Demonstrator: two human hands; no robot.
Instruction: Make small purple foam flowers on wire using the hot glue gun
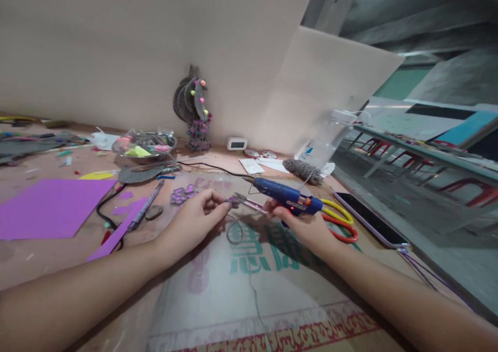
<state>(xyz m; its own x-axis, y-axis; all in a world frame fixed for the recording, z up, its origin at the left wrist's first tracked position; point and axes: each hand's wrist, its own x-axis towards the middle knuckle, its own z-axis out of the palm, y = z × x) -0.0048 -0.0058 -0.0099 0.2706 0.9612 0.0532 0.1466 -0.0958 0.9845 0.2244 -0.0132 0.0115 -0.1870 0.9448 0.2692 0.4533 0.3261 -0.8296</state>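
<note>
My left hand point(204, 212) is closed in a pinch on a small purple piece point(233, 201), with thin grey yarn point(234, 233) looping below it. My right hand point(299, 225) is wrapped round a blue hot glue gun point(288, 194), whose nozzle points left and whose small red light is lit. A slim pointed tool point(251, 203) with a metallic tip and pinkish body reaches from the right fingertips toward the purple piece. Whether those fingers grip it is unclear. Scissors with yellow and red handles point(342, 233) lie beside the right hand. Purple flower-like shapes point(183, 194) lie beyond my left hand.
A purple sheet point(54, 207), a pen point(146, 207) and purple scraps are at left. Behind stand a bowl of craft bits point(143, 152), a decorated grey hanging piece point(192, 108) and a small digital clock point(236, 144). Grey yarn point(302, 171) and a phone point(371, 220) are at right.
</note>
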